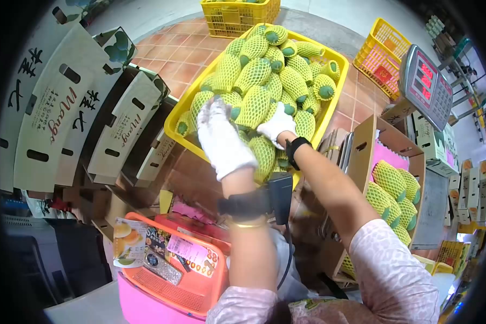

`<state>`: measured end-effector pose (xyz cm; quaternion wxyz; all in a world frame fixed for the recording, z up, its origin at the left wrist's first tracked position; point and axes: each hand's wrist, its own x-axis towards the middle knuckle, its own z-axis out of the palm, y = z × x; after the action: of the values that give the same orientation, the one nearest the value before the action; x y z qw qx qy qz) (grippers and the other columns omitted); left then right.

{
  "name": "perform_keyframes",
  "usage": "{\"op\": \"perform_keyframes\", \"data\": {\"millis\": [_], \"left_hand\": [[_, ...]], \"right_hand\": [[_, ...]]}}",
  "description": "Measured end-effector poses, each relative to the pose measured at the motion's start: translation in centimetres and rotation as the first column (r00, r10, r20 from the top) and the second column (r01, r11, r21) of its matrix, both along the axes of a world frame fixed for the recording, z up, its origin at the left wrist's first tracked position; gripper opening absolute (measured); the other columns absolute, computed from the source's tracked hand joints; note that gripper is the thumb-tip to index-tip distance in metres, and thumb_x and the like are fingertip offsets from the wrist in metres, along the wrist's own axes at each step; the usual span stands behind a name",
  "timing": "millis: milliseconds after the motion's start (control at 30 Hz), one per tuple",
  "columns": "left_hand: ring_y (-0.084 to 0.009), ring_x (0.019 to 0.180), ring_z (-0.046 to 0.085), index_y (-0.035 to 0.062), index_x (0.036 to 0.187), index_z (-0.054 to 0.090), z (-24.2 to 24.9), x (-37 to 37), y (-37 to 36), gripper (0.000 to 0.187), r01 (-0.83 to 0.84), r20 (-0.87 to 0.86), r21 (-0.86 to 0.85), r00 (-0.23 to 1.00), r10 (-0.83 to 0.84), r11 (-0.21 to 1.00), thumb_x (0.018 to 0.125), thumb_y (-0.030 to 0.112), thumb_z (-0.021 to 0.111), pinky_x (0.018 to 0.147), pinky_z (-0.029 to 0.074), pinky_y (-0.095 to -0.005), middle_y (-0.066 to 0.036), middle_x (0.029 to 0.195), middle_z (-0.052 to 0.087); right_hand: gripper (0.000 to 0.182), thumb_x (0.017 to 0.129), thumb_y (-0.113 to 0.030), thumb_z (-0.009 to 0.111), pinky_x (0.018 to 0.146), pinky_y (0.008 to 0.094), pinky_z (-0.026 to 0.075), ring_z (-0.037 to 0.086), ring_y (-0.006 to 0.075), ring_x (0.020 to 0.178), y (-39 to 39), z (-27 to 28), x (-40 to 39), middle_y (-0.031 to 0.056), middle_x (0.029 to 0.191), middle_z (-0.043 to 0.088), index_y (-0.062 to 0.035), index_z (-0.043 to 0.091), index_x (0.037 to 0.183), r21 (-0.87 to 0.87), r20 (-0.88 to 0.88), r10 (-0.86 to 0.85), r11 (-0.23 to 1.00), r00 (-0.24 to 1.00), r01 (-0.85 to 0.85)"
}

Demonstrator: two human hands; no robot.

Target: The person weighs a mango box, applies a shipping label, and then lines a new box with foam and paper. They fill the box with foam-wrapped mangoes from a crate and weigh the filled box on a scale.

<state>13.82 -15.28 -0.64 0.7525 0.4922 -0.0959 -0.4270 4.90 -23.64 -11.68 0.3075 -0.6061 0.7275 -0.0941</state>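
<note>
A yellow crate (336, 100) is heaped with green mangoes (252, 74) in yellow-green foam nets. My left hand (220, 137), in a white glove, lies over the left side of the heap with its fingers stretched out. In its own white glove, my right hand (278, 125) has its fingers bent around the lower part of a netted mango (253, 108) near the middle of the heap. Dark bands are on both wrists.
Mango cartons (54, 116) stand at the left. On the right are a scale (426, 86) with red digits, an open carton (365, 140) holding netted mangoes, and a yellow crate (380, 54). An orange basket (173, 286) with cards sits at the lower left.
</note>
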Motion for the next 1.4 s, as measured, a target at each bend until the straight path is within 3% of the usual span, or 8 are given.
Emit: {"op": "perform_keyframes", "data": {"millis": [200, 367, 433, 500, 533, 867, 967, 1400], "left_hand": [[-0.0185, 0.099, 0.049, -0.0006, 0.109, 0.051, -0.2, -0.6, -0.6, 0.028, 0.007, -0.04, -0.028, 0.999, -0.008, 1.0, 0.085, 0.013, 0.056, 0.089, 0.037, -0.0301, -0.011, 0.107, 0.054], [-0.0191, 0.104, 0.046, -0.0019, 0.118, 0.042, -0.1, -2.9, -0.5, 0.045, 0.166, -0.062, 0.086, 0.985, -0.161, 0.982, 0.083, 0.017, 0.061, 0.092, 0.035, -0.0331, -0.012, 0.114, 0.051], [-0.0196, 0.107, 0.046, -0.0009, 0.121, 0.04, -0.1, -5.2, -0.4, 0.05, 0.32, -0.189, -0.008, 0.93, -0.316, 0.947, 0.081, 0.019, 0.063, 0.095, 0.034, -0.0343, -0.013, 0.114, 0.051], [-0.0196, 0.104, 0.05, 0.0004, 0.123, 0.039, -7.6, -8.0, -2.7, 0.054, 0.524, -0.199, -0.512, 0.698, -0.688, 0.681, 0.08, 0.019, 0.066, 0.092, 0.038, -0.035, -0.013, 0.111, 0.054], [-0.0185, 0.096, 0.055, 0.0016, 0.122, 0.04, 0.0, -9.3, 0.6, 0.052, 0.503, -0.283, -0.314, 0.76, -0.585, 0.805, 0.079, 0.014, 0.066, 0.084, 0.046, -0.0332, -0.012, 0.109, 0.055], [-0.0147, 0.087, 0.058, 0.0043, 0.115, 0.047, 0.8, -15.1, 3.8, 0.04, 0.708, -0.131, -0.491, 0.515, -0.847, 0.507, 0.079, 0.006, 0.065, 0.075, 0.05, -0.0281, -0.005, 0.098, 0.058], [-0.0178, 0.081, 0.06, 0.0057, 0.096, 0.057, 0.4, -17.3, 4.5, 0.018, 0.64, -0.408, -0.514, 0.404, -0.819, 0.571, 0.08, 0.012, 0.061, 0.075, 0.05, -0.0297, -0.006, 0.089, 0.062], [-0.0237, 0.085, 0.06, 0.006, 0.096, 0.057, 1.8, -18.3, 4.9, 0.03, 0.627, -0.53, -0.392, 0.444, -0.722, 0.673, 0.079, 0.031, 0.057, 0.078, 0.05, -0.0386, -0.009, 0.093, 0.061]], "right_hand": [[0.085, 0.063, -0.028, 0.067, 0.077, 0.0366, 0.046, 0.057, 0.0367, 0.09, -1.2, 7.2, -4.9, 0.0246, 0.096, 0.058, 0.0118, 0.027, 0.127, 0.156, -0.022, 0.417, 0.899, 0.909, -0.409], [0.092, 0.063, 0.0, 0.065, 0.066, 0.0265, 0.048, 0.056, 0.0135, 0.075, 4.3, 12.1, -9.9, 0.012, 0.092, 0.057, -0.0098, 0.017, 0.14, 0.059, 0.404, 0.123, 0.985, 0.907, -0.16], [0.095, 0.061, 0.004, 0.067, 0.073, 0.0265, 0.048, 0.054, 0.0159, 0.087, 5.9, 12.0, -12.0, 0.0138, 0.111, 0.05, -0.0099, 0.016, 0.14, -0.158, 0.564, 0.265, 0.964, 0.782, -0.213], [0.1, 0.058, 0.007, 0.069, 0.083, 0.0271, 0.046, 0.048, 0.0182, 0.102, 8.6, 13.6, -13.0, 0.0131, 0.126, 0.038, -0.0104, 0.016, 0.14, -0.211, 0.585, 0.318, 0.948, 0.746, -0.238], [0.103, 0.056, 0.008, 0.07, 0.089, 0.0285, 0.042, 0.041, 0.0179, 0.112, 9.6, 14.5, -13.0, 0.0122, 0.13, 0.035, -0.0109, 0.015, 0.141, -0.273, 0.513, 0.377, 0.924, 0.772, -0.269], [0.108, 0.057, -0.002, 0.07, 0.098, 0.0316, 0.035, 0.04, 0.024, 0.116, 15.5, 18.6, -20.0, 0.0165, 0.13, 0.034, -0.0072, 0.003, 0.141, -0.302, 0.162, 0.381, 0.897, 0.91, -0.322], [0.114, 0.056, -0.01, 0.076, 0.095, 0.0323, 0.039, 0.046, 0.0256, 0.11, 17.0, 20.1, -20.8, 0.0189, 0.121, 0.042, -0.0089, 0.001, 0.141, -0.237, -0.047, 0.384, 0.893, 0.922, -0.384], [0.11, 0.06, -0.029, 0.078, 0.089, 0.0379, 0.044, 0.051, 0.0368, 0.105, 16.0, 19.6, -21.9, 0.033, 0.118, 0.044, -0.0055, 0.005, 0.139, -0.307, 0.088, 0.425, 0.872, 0.901, -0.381]]}}
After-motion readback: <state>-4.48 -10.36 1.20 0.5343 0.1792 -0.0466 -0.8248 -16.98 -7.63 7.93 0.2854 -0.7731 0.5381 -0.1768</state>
